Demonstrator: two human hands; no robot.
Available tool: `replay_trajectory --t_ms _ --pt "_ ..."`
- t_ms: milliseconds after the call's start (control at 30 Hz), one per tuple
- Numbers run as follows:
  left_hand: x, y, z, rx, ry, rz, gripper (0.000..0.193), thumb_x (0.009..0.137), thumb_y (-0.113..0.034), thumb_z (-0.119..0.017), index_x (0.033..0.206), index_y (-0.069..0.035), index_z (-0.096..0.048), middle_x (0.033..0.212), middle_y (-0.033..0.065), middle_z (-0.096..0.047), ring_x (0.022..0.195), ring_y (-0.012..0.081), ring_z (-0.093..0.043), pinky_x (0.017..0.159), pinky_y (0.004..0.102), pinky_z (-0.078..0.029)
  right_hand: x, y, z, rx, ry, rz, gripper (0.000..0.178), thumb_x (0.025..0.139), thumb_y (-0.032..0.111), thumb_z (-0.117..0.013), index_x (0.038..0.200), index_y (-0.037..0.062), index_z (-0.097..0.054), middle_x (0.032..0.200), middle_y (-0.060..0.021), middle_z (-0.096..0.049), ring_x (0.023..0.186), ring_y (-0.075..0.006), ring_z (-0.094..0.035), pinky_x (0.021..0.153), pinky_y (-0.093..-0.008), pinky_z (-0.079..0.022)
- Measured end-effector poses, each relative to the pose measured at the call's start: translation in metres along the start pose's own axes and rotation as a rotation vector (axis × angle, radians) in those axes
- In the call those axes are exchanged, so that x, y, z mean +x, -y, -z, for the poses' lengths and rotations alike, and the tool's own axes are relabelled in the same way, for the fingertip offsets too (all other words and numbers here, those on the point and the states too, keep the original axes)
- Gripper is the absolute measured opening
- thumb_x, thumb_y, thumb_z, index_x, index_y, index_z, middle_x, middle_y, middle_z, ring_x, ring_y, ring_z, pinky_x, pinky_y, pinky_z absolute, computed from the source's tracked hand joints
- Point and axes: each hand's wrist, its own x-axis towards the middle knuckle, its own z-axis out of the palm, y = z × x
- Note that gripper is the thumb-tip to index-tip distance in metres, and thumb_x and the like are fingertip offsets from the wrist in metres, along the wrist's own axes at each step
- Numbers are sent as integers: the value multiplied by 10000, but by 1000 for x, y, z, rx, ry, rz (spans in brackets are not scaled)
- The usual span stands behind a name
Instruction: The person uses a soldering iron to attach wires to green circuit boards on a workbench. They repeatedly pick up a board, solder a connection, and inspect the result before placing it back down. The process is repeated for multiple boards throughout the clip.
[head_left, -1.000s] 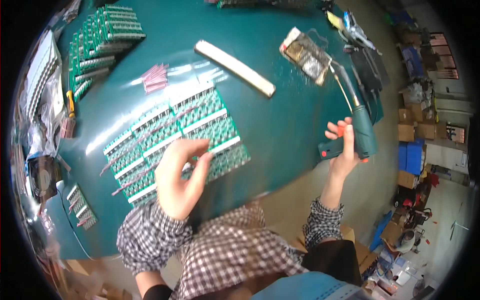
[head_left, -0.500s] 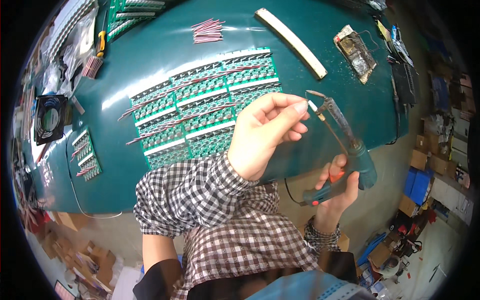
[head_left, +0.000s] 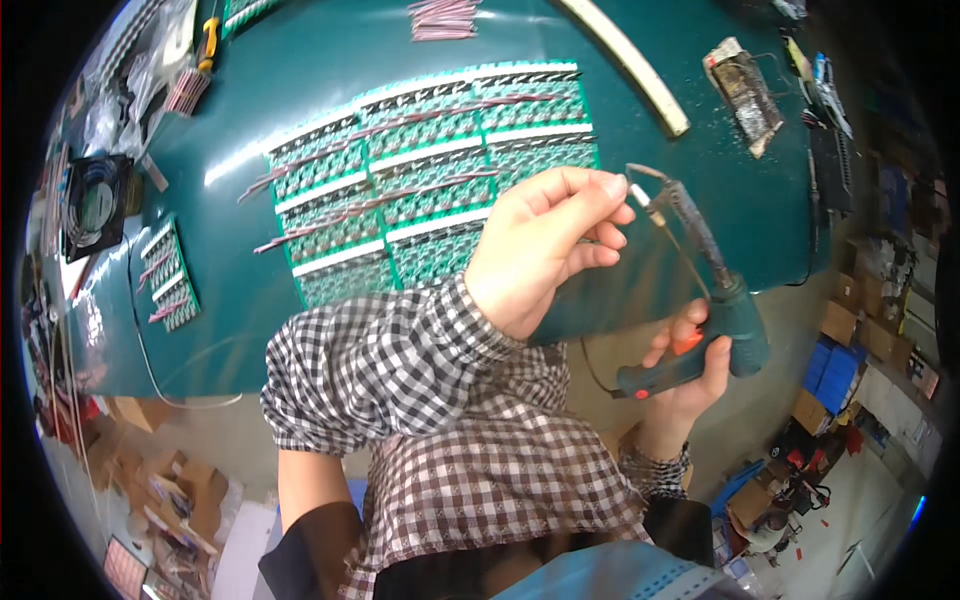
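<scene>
My right hand (head_left: 690,375) grips a dark green soldering gun (head_left: 735,325) with an orange trigger, its metal barrel tilted up and left. Beside the barrel, a thin brass feed tube ends in a white nozzle (head_left: 640,195). My left hand (head_left: 555,235) is closed in a pinch, thumb and forefinger right at that nozzle, close under the bent soldering tip (head_left: 645,170). Whatever lies between those fingertips is too small to make out. Left of my hands, panels of green circuit boards (head_left: 425,195) lie in rows, with red-and-black wires (head_left: 345,212) across them.
Beyond the boards lie a bundle of short wires (head_left: 443,20) and a long cream-coloured strip (head_left: 635,75). A soldering tip-cleaning tray (head_left: 745,95) sits at the far right. On the left are a small board (head_left: 170,275), a black fan (head_left: 97,207) and a yellow-handled screwdriver (head_left: 208,45).
The view has shifted, so the table's contents sit higher in the picture. Both hands and the soldering gun keep nearly the same pose, with the left fingertips still at the nozzle.
</scene>
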Motion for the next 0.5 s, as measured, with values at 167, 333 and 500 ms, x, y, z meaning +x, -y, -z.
replay_trajectory --t_ms 167,333,500 --pt "-25 -37 49 1350 -184 -954 184 791 -15 -681 965 -10 -620 927 79 -618 799 179 -613 726 262 -488 3 19 7 -173 -1 -8 429 915 265 -539 1147 -85 -452 943 -162 -588 844 -300 -661 618 -363 -615" --pt "-21 -48 58 1846 -146 -872 225 739 -41 -699 955 -50 -635 899 95 -588 834 273 -575 724 350 -463 9 18 -6 -456 -12 -26 433 872 182 -587 1172 -110 -478 971 -175 -601 846 -314 -664 635 -374 -609" --pt "-2 -42 59 1975 -160 -1026 177 724 -71 -637 898 -78 -606 870 54 -531 805 247 -524 703 378 -422 10 23 -19 -644 -32 -45 372 847 172 -628 1097 -94 -558 966 -154 -606 860 -302 -662 667 -365 -592"
